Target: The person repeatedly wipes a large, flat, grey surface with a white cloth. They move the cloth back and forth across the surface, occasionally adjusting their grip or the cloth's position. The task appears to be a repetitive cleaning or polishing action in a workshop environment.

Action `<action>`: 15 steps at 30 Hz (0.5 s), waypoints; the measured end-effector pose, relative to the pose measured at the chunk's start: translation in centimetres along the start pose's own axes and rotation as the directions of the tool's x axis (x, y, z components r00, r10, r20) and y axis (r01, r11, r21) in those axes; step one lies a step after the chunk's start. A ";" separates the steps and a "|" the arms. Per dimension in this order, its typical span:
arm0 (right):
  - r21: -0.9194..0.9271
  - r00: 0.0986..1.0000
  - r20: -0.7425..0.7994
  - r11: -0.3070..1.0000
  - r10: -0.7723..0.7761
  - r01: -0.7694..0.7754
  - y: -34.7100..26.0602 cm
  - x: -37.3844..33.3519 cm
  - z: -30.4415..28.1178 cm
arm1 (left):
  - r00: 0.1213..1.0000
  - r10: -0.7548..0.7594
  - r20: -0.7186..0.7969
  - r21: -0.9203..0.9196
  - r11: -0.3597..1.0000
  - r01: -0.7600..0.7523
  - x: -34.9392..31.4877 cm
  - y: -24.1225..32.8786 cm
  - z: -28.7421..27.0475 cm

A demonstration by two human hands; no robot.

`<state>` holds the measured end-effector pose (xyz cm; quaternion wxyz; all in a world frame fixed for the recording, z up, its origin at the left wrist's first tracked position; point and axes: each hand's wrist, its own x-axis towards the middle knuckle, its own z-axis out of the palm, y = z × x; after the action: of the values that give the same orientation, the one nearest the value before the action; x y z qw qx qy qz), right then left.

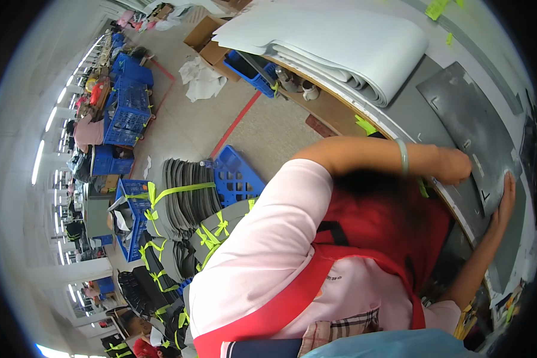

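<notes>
A dark grey flat sheet with small cut notches lies on the grey worktable at the right. My left hand, with a pale green bangle on its wrist, is closed at the sheet's near edge. My right hand lies flat on the sheet's lower end with its fingers stretched out. Below the arms are my pink shirt and red apron.
A thick stack of white sheets curls over the table's far end. On the floor to the left stand blue crates, bundles of grey cut pieces tied with yellow-green straps, cardboard boxes and a red floor line.
</notes>
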<state>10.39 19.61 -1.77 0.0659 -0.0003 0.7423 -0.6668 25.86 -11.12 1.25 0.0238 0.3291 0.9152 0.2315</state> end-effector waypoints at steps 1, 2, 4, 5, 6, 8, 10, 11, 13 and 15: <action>-0.027 1.000 -0.011 1.000 -0.016 0.015 0.0 -0.2 -0.4 | 1.000 0.028 0.012 -0.016 0.999 -0.028 -0.1 0.3 -0.5; -0.018 1.000 -0.007 1.000 -0.021 0.020 0.2 0.0 -0.5 | 0.999 0.042 0.017 -0.027 0.999 -0.042 -0.4 0.4 -1.0; -0.003 0.999 0.000 0.999 -0.032 0.032 0.3 0.3 -0.9 | 0.999 0.031 0.012 -0.053 0.998 -0.030 -0.2 0.5 -0.8; 0.009 1.000 0.001 1.000 -0.018 0.018 0.3 0.2 -0.6 | 1.000 0.017 0.012 -0.064 0.998 -0.017 -0.3 0.3 -0.6; 0.021 1.000 0.002 1.000 -0.004 0.004 0.2 0.1 -0.3 | 1.000 0.015 -0.003 -0.091 0.996 -0.015 -0.4 0.2 -0.5; 0.020 1.000 -0.009 1.000 0.001 -0.001 0.1 -0.2 0.1 | 0.999 0.013 -0.032 -0.147 0.989 -0.018 -0.7 0.1 -0.6; -0.008 0.999 -0.031 1.000 -0.016 0.016 0.0 -0.5 0.3 | 1.000 -0.005 0.005 -0.162 0.987 0.006 -0.9 0.1 -0.9; -0.014 0.999 -0.029 1.000 -0.020 0.019 -0.1 -0.6 0.4 | 1.000 -0.015 0.021 -0.169 0.986 0.018 -1.0 0.1 -1.1; -0.023 0.999 -0.026 0.999 -0.024 0.023 -0.2 -0.6 0.8 | 1.000 0.012 -0.024 -0.103 0.995 -0.014 -1.3 0.0 -0.8; -0.048 0.999 -0.049 0.999 -0.017 0.015 -0.1 -0.5 0.4 | 0.999 0.014 -0.042 -0.064 0.998 -0.017 -0.8 0.1 -0.8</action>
<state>10.96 19.28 -1.69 0.0422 0.0085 0.7595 -0.6491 26.39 -11.89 1.94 0.0138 0.3305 0.9049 0.2679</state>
